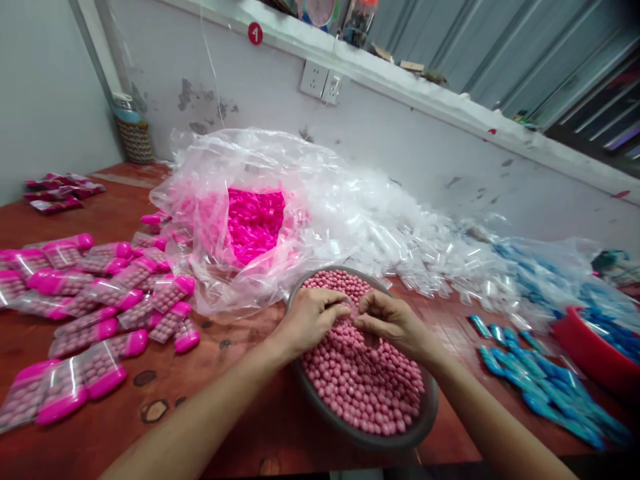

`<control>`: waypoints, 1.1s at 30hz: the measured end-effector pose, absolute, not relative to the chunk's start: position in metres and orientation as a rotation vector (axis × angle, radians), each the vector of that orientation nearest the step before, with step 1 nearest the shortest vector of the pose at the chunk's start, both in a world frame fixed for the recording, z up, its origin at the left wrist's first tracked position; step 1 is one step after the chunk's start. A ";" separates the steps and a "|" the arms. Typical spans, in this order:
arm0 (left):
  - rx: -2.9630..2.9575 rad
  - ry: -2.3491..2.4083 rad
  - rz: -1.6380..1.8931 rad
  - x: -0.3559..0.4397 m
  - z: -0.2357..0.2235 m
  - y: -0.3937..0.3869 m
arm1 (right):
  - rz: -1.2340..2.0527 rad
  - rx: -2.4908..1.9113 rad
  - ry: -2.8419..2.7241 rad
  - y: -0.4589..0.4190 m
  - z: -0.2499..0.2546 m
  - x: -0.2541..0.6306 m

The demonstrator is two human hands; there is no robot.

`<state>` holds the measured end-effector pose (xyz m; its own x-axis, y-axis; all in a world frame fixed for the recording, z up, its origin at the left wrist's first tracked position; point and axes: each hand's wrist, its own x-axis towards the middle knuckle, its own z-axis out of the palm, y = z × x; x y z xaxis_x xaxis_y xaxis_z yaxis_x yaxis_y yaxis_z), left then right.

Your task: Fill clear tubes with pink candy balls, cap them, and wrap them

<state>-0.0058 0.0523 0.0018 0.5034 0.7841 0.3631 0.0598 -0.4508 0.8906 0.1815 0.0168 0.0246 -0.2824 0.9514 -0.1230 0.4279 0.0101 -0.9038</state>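
Observation:
A dark round bowl (309, 410) full of pink beads (367, 387) stands in front of me. Over the beads, my left hand (317, 317) pinches what looks like a small clear plastic case (353, 309), mostly covered by the fingers. Close beside it, my right hand (393, 320) has its thumb and fingers pressed together at the case; whatever they hold is hidden. Behind the bowl lies a clear plastic bag (215, 283), its mouth showing bright pink plastic caps (256, 223). To the left lie several bead-filled cases with pink caps (83, 383).
A heap of empty clear cases (425, 247) runs along the wall. At right are blue capped pieces (545, 387) and a red basin (595, 353) with blue parts. Dark pink packets (63, 191) and a bottle in a woven holder (133, 137) stand at far left.

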 end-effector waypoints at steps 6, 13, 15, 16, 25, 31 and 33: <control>1.585 0.724 1.085 -0.025 -0.005 0.053 | 0.707 -1.548 -2.053 0.033 0.037 0.191; 1.013 0.661 1.170 -0.082 -0.025 0.037 | 0.498 -1.395 -2.289 0.115 0.045 0.123; 0.906 0.711 1.183 -0.099 -0.034 0.033 | 0.466 -1.359 -2.457 0.148 0.037 0.089; 0.877 0.749 1.181 -0.107 -0.039 0.032 | 0.394 -1.375 -2.549 0.165 0.031 0.072; 0.796 0.911 1.246 -0.151 -0.072 0.026 | 0.052 -1.660 -2.673 0.257 -0.029 -0.037; 0.782 0.955 1.346 -0.165 -0.075 0.028 | 0.006 -1.774 -2.682 0.270 -0.033 -0.043; 0.790 0.961 1.350 -0.168 -0.076 0.029 | 0.026 -1.768 -2.679 0.269 -0.016 -0.028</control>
<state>-0.1676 0.0289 -0.0759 -0.0280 0.9940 -0.1061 -0.4254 0.0842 0.9011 -0.0283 0.2690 -0.0160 -0.3915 0.9178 -0.0664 0.9189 0.3937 0.0241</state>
